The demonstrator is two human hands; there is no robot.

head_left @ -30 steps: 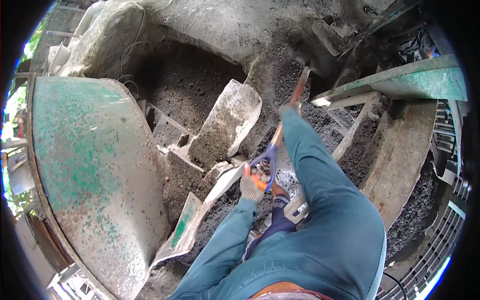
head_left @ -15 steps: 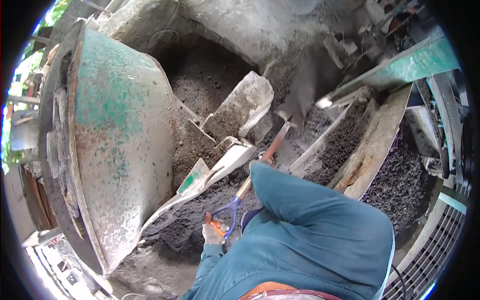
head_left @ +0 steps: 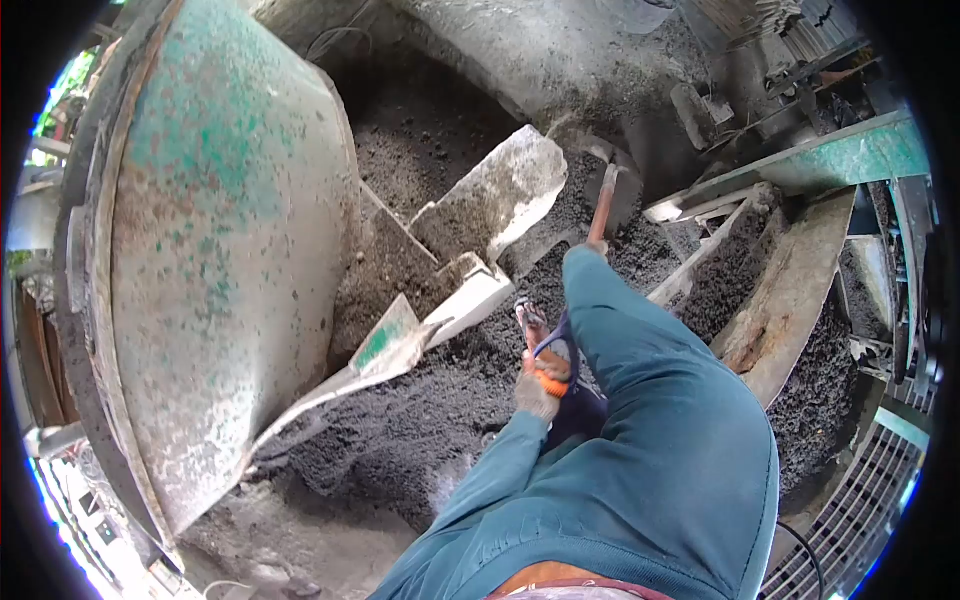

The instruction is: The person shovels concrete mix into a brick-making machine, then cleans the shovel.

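My gloved left hand (head_left: pixel 536 392) is closed around the orange grip of the shovel's blue D-shaped handle. Farther up the reddish shaft (head_left: pixel 604 205), my right hand (head_left: pixel 597 246) shows only in small part at the end of the teal sleeve, closed on the shaft. The shovel's blade (head_left: pixel 625 190) lies by the dark gravelly material (head_left: pixel 575 212), near the base of the rough grey mass. A foot (head_left: pixel 530 318) shows just beyond the handle.
A large worn green-and-white metal drum (head_left: pixel 230 240) fills the left. Broken slabs (head_left: pixel 510 190) and a jagged metal edge (head_left: pixel 470 310) stand in the middle. A green beam (head_left: pixel 830 155), a curved metal chute (head_left: pixel 790 290) and a grating (head_left: pixel 850 510) are at the right.
Both hands and the shovel have moved forward and to the right. The foot has come into clearer view, and the camera view has shifted slightly.
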